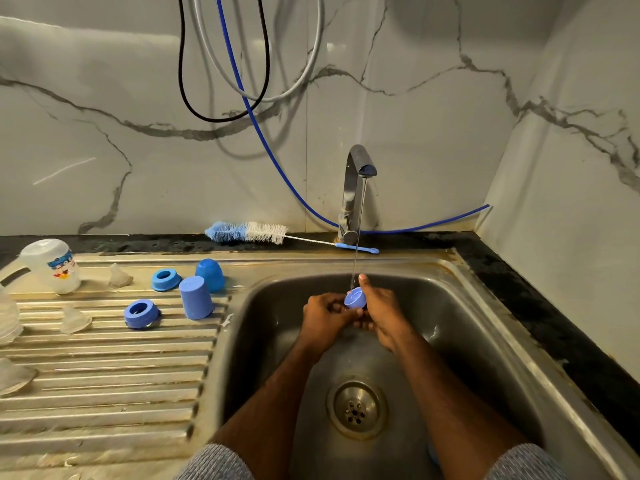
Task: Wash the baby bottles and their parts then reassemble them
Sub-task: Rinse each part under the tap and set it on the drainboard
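Note:
Over the steel sink (485, 327), my right hand (381, 308) grips a small blue bottle part (355, 299) under the thin stream from the tap (356, 188). My left hand (325, 315) meets it from the left, fingers curled against the part's underside. On the drainboard (104, 375) stand two blue caps (196, 296) (210, 274), two blue screw rings (141, 313) (165, 279), clear teats (74, 319) (119, 276) and an upturned clear bottle (55, 265) with a handle.
A blue-and-white bottle brush (249, 232) lies on the dark ledge behind the sink. Hoses and cables hang down the marble wall (104, 133). The drain (356, 408) sits in the basin below my forearms. More clear parts (10, 320) lie at the drainboard's left edge.

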